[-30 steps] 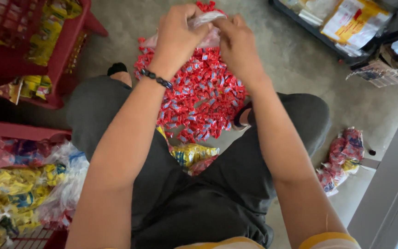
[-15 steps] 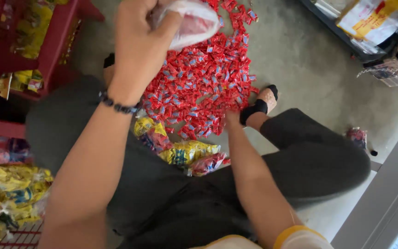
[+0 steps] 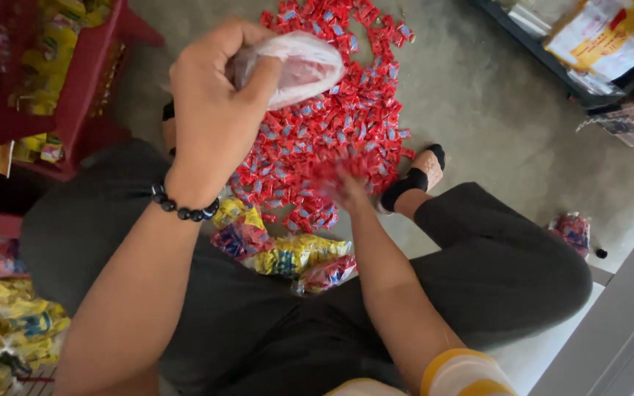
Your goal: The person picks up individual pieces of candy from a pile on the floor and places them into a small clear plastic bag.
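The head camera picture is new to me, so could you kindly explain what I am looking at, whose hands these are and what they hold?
The picture comes from a camera worn on a person's head, looking down at their own lap and arms. The person sits low over a grey floor in dark trousers. The left hand, with a beaded bracelet on its wrist, is raised and has a closed grip on a small clear plastic bag. The right hand reaches down into a pile of small red wrapped candies spread on the floor; it is blurred, so whether it has picked any up cannot be told. Yellow and red snack packets lie between the knees. A red crate of packets stands at the left.
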